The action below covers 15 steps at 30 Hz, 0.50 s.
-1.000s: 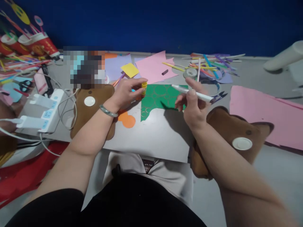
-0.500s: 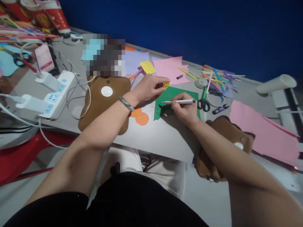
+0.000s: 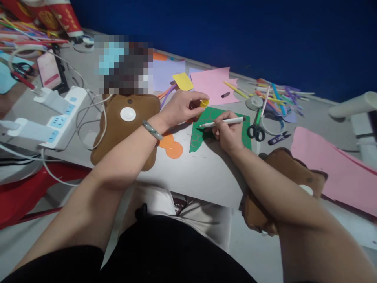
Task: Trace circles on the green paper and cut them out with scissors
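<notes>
Between the thumb and fingers of my left hand [image 3: 184, 105] is a small yellow round object [image 3: 204, 103], held above the upper left edge of a green sheet [image 3: 246, 135]. My right hand [image 3: 229, 133] grips a white marker [image 3: 234, 120] with its dark tip pointing left, close over the green sheet. Several round outlines are drawn on the sheet. Orange paper circles [image 3: 174, 149] lie just left of the sheet, below my left wrist. A dark pen cap [image 3: 225, 95] rests on pink paper [image 3: 210, 82] behind the sheet.
Black-handled scissors [image 3: 256, 133], tape rolls [image 3: 272, 124] and colored sticks [image 3: 277, 98] lie to the right. Brown cushions [image 3: 114, 129] flank my arms. A power strip [image 3: 63, 118] with cables, a phone [image 3: 49, 70] and red cups [image 3: 66, 17] are at the left.
The view has shifted slightly. My right hand and the marker have moved a little over the green sheet, and the marker is tilted more. My left hand still holds the yellow object.
</notes>
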### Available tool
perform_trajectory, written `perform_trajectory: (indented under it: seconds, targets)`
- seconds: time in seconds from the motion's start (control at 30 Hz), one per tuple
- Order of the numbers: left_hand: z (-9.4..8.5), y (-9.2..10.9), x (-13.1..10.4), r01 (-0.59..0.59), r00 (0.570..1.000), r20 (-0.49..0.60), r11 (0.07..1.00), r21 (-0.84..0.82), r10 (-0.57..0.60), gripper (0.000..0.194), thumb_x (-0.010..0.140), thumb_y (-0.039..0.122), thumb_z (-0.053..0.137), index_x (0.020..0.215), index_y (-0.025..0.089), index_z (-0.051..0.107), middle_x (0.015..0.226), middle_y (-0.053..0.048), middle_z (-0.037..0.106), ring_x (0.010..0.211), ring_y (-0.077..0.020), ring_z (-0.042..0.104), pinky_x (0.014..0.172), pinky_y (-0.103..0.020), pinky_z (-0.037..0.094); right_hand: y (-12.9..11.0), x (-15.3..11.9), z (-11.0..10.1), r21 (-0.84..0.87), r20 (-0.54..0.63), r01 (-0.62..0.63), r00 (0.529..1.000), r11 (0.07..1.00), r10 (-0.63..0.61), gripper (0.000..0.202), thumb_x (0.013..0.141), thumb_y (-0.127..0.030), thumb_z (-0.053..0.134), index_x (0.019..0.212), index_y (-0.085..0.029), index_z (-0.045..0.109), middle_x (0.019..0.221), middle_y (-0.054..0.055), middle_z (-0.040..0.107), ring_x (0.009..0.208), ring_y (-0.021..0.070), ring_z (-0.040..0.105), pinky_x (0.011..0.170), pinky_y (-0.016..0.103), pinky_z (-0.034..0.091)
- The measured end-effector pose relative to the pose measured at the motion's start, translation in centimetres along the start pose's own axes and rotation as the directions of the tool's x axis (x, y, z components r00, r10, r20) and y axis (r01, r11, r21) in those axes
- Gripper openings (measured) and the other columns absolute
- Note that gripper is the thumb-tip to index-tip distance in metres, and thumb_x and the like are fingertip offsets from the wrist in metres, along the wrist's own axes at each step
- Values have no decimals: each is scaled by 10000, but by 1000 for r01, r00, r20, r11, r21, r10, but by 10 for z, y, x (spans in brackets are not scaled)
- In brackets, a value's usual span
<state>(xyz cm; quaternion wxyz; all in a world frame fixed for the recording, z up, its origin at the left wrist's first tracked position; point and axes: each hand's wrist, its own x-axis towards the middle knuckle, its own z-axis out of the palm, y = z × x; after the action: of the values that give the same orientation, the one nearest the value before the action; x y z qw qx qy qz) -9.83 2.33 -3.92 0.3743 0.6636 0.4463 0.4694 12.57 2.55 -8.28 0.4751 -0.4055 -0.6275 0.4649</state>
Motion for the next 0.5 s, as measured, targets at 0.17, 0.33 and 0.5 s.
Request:
perform_trajectory:
  seconds: [0.17,0.33,0.5]
  targets:
    - [-1,-10,6,164,973,-135,972,-169,-188,218,1003,252,731,1211,217,675,985,-24,764,957,-195,791,836,-303,649,8,4,-8,63,82,-94,993,994,88,487,846,-621,846,785,-293,491,475,-83,465,363,123,428,361,274,387]
    - [-5,-13,10,359,922,-20,876,-321,-386,76,1029,188,606,1099,203,633,946,-28,742,871,-208,808,818,-402,706,6,5,-14,106,122,-104,988,989,91,474,806,-581,877,748,-295,503,457,-98,422,378,122,408,429,315,526]
    - [-12,-7,6,396,918,142,824,-405,-371,43,930,189,644,972,180,643,846,-25,705,833,-230,818,763,-424,719,-1,2,-19,127,89,-93,993,988,82,439,859,-654,828,854,-289,585,494,-102,496,363,122,407,478,339,568]
